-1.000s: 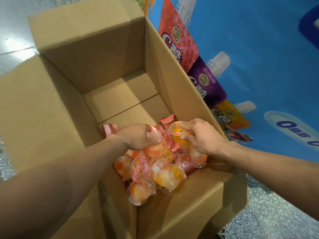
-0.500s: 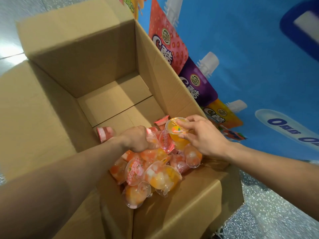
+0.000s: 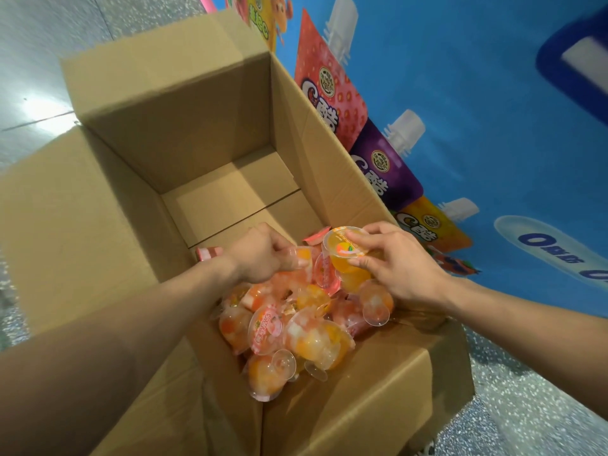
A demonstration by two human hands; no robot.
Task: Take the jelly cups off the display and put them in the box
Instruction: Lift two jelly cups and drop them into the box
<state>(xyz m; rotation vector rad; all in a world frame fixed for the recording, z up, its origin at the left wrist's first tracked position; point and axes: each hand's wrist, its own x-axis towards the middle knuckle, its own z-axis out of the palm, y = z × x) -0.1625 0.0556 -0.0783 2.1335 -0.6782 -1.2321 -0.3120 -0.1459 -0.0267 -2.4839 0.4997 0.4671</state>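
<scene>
a clear plastic jelly cup of orange jelly with a printed foil lid sits pinched between the thumb and curled fingers of the right hand, low over the heap of glossy, stemmed orange-and-pink jelly cups at the near end of the open brown corrugated cardboard box — held close, i judge, so it drops softly. the left hand curls round a second clear cup at the heap's top. the blue printed display panel stands just beside the box.
</scene>
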